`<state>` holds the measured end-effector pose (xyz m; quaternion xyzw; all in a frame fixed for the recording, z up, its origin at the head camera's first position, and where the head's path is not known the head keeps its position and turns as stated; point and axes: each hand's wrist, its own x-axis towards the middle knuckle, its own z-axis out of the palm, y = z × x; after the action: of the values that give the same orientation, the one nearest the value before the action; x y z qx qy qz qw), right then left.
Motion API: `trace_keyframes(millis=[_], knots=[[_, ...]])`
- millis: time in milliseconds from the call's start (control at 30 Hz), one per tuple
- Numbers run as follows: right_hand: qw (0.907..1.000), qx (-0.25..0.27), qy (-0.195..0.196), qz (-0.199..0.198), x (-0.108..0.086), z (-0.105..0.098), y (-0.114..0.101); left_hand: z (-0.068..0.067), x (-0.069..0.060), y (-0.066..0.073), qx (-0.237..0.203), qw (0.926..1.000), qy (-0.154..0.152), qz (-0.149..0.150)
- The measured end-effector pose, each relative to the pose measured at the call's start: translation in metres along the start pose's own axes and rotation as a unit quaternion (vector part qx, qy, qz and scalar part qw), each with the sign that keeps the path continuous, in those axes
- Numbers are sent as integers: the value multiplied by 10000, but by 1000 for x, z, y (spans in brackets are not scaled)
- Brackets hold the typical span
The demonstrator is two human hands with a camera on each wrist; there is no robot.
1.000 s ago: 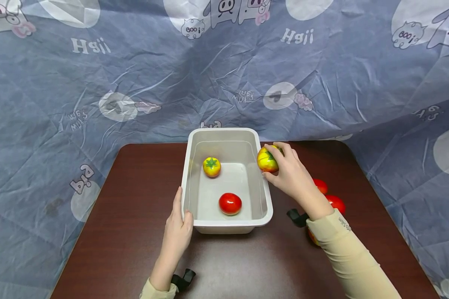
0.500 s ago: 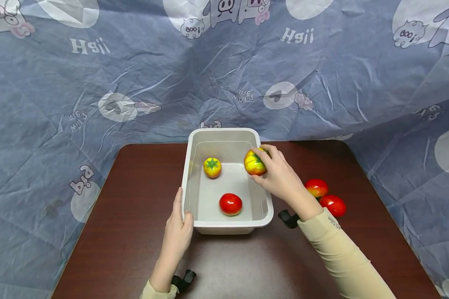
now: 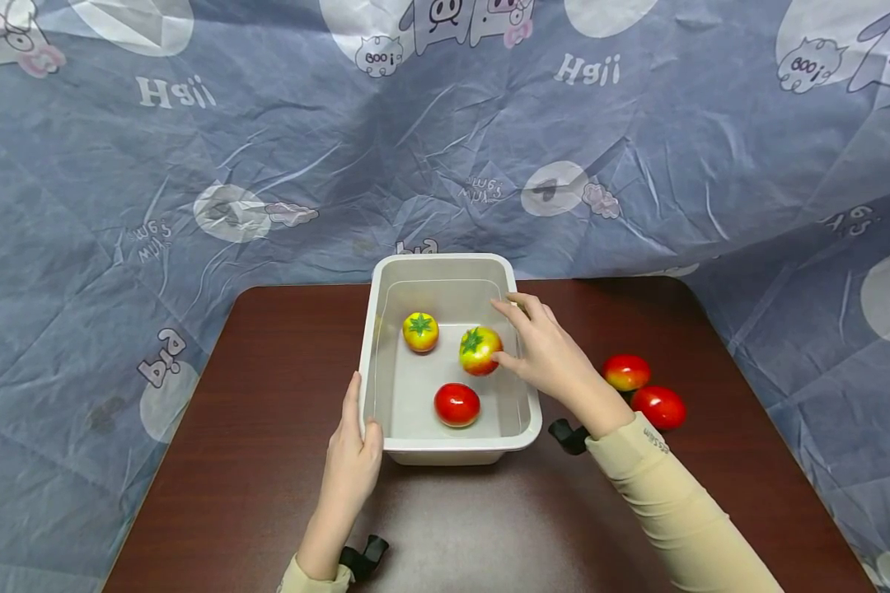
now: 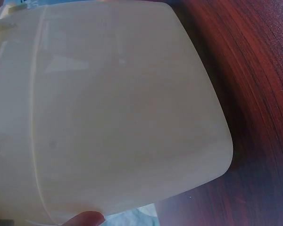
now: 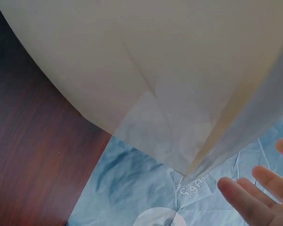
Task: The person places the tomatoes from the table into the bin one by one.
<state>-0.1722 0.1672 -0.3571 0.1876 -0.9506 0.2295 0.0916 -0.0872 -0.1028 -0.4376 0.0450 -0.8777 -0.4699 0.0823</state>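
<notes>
Nearest to me, on the desk [image 3: 475, 527], the person's left grip [image 3: 352, 461] spans the near-left corner of the pale bin [image 3: 452, 444] – fingers straight along the outer wall, thumb by the near rim. I would hold a light, steady pressure there so the bin cannot skid. Just inside the near end lies the red tomato [image 3: 456, 405]. Well off to the right, on the desk, are the front tomato [image 3: 658, 408] and, close behind it, the back tomato [image 3: 626, 372]. The right grip [image 3: 552, 354] is apart, fingers spread at the right rim and clamped on nothing; its thumb overlaps the edge of the leafy tomato [image 3: 480, 352], though I cannot tell whether they touch. That tomato is in the bin, between the red one and the yellow tomato [image 3: 420, 332] farther left. To let go cleanly, I judge it best to draw the thumb straight back – no flick, or the fruit may roll – then lift the fingers clear of the rim. Beyond hangs a blue sheet [image 3: 252, 123].
</notes>
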Motion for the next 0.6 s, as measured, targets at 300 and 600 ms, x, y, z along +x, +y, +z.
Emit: trace_keyframes(millis=[300, 600], knots=[[9996, -68, 205, -167, -8, -1, 11, 1, -1, -1, -1, 10000, 12, 48], [9978, -63, 649, -110, -19, -9, 33, 0, 0, -1, -25, 10000, -77, -6]])
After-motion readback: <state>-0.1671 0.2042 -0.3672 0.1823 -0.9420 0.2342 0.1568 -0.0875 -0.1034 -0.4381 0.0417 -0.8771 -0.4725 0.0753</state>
